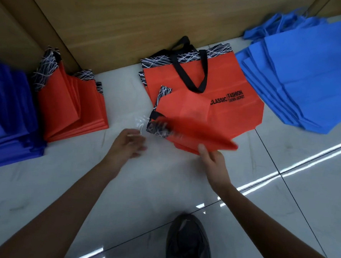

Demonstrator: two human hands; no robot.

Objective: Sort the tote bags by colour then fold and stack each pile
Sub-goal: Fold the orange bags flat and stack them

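Observation:
A pile of flat red tote bags with black handles and black-and-white scribble trim lies in the middle by the wall. On its near part a folded red bag lies blurred. My right hand pinches that bag's near edge. My left hand, blurred, hovers just left of the bag with loosely curled fingers and holds nothing. A stack of folded red bags sits to the left. Folded dark blue bags lie at the far left. Flat light blue bags are piled at the right.
The floor is glossy white tile with dark grout lines. A wooden wall panel runs along the back behind the piles. A dark shoe stands at the bottom centre.

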